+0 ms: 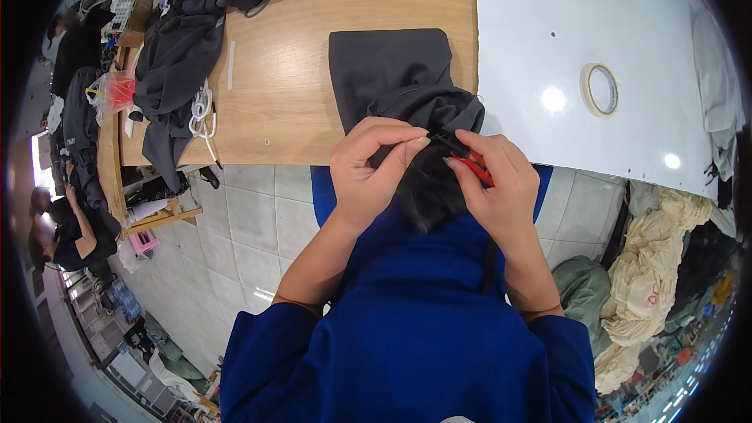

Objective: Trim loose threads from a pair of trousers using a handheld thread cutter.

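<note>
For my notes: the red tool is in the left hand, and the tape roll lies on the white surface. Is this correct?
Not quite: the head view shows the red tool in the right hand. The tape roll does lie on the white surface.

The person's bare left forearm (pixel 317 262) and right forearm (pixel 530 266) angle up and inward toward the near edge of the worktop (pixel 290 94). The left hand (pixel 368 168) pinches, thumb to forefinger, its remaining fingers curled behind, while the right hand (pixel 501 180), near it but apart, bends in a grip, forefinger crooked and thumb slanting toward the left hand
</note>
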`<state>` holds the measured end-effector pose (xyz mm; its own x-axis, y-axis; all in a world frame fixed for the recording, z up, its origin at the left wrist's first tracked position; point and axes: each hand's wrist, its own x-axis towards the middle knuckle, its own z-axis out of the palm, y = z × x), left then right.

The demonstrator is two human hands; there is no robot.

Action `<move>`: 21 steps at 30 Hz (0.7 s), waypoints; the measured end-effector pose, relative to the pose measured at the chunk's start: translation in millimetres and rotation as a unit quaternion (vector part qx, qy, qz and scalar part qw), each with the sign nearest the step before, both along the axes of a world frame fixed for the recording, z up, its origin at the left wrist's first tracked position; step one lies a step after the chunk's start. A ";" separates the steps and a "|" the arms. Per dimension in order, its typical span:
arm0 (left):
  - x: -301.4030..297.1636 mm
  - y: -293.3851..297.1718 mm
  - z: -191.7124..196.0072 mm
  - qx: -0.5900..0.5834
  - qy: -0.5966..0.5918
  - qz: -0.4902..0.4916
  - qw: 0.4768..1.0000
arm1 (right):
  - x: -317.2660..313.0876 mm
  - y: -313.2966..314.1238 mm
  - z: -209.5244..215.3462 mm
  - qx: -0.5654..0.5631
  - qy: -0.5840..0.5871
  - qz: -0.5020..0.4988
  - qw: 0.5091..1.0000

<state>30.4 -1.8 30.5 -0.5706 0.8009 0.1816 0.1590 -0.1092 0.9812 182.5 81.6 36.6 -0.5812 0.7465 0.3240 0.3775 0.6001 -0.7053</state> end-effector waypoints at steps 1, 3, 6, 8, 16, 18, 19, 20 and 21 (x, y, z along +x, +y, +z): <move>-0.2 0.0 0.7 -0.004 0.003 0.000 1.000 | -0.9 0.7 -1.6 0.021 -0.005 0.000 1.000; -1.0 -0.3 0.5 -0.003 0.010 -0.004 1.000 | -1.3 1.7 -5.2 0.037 -0.008 0.001 0.999; -6.4 -1.0 0.9 0.003 0.033 -0.017 0.999 | 0.5 2.1 -10.3 0.053 0.003 0.000 0.999; -17.6 -3.3 2.1 -0.025 0.082 0.029 0.996 | 1.4 1.0 -8.8 0.051 0.016 -0.001 0.999; -103.5 -13.5 7.4 -0.315 0.627 0.167 0.692 | 19.4 29.3 -33.4 -0.477 0.209 -0.147 0.841; -97.3 -14.8 3.2 -0.221 0.471 0.116 0.846 | 15.1 34.7 -33.7 -0.639 0.222 -0.115 0.728; -91.1 -12.7 1.8 -0.113 0.284 0.057 0.950 | 12.1 33.5 -34.5 -0.639 0.223 -0.115 0.727; -73.2 -6.8 8.8 -0.108 0.123 0.020 0.986 | 9.9 32.9 -37.4 -0.652 0.228 -0.123 0.713; -49.6 -1.4 16.2 -0.100 -0.041 -0.015 0.994 | 7.6 31.6 -39.1 -0.664 0.232 -0.130 0.699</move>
